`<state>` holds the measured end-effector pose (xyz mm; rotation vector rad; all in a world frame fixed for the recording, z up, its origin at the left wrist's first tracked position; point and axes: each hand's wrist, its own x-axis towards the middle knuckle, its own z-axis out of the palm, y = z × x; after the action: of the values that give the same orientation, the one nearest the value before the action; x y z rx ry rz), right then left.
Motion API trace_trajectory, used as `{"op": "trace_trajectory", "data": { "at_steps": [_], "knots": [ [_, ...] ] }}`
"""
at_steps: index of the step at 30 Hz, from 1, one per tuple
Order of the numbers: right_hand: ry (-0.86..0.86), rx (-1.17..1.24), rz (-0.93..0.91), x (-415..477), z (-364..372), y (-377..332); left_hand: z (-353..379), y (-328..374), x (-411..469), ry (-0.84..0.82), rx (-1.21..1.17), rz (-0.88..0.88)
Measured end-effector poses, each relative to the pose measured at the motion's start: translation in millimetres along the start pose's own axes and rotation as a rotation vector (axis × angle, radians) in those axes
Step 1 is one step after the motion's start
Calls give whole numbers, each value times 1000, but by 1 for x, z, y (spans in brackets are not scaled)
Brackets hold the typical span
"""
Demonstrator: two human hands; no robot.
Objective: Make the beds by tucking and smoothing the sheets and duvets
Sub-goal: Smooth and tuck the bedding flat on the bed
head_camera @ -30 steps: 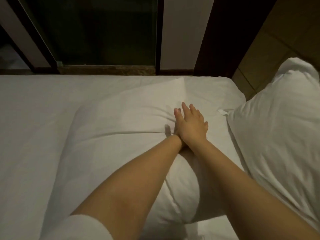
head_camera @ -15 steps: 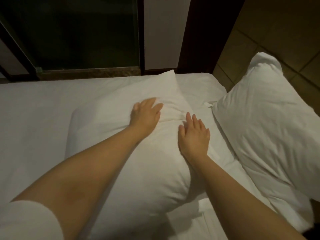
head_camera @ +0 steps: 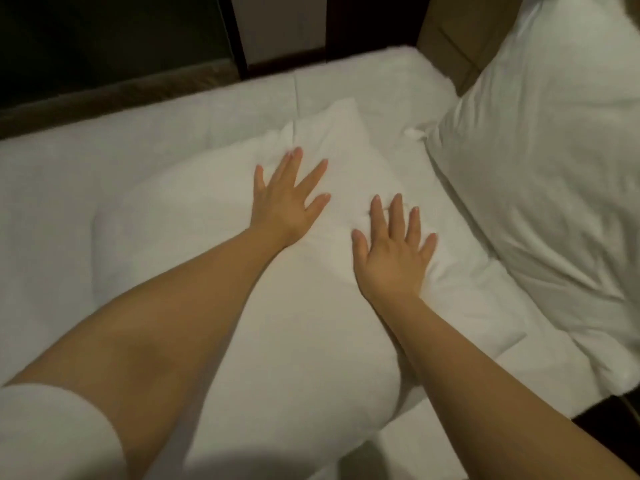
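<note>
A white pillow (head_camera: 214, 258) lies across the middle of the bed on the white sheet (head_camera: 52, 209). My left hand (head_camera: 287, 199) lies flat on the pillow's far part with its fingers spread. My right hand (head_camera: 394, 247) presses flat on the pillow's right side, fingers straight and slightly apart. Neither hand holds anything. A second white pillow (head_camera: 547, 174) leans at the right, against the headboard.
A tan padded headboard (head_camera: 446, 39) stands at the back right. Dark window glass (head_camera: 114, 39) and its frame run along the far side of the bed. The bed's right edge drops to a dark floor (head_camera: 609, 431) at the lower right.
My hands were together on the pillow a second ago. They have moved apart, and both now lie flat with fingers spread. The view has tilted toward the headboard.
</note>
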<state>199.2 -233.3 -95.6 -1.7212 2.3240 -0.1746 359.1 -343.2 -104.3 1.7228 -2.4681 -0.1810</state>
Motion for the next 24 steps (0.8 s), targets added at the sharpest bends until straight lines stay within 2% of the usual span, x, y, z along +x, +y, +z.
{"op": "trace_trajectory", "data": {
  "at_steps": [5,13,21,24],
  "knots": [
    [-81,27,127,10,49,40,64,13,56,-26,18,152],
    [-258,99,206,20,122,60,158,12,78,-171,35,188],
    [-338,88,215,11,141,60,173,12,67,-192,54,203],
    [-281,124,209,2,133,58,154,17,60,-199,65,200]
  ]
}}
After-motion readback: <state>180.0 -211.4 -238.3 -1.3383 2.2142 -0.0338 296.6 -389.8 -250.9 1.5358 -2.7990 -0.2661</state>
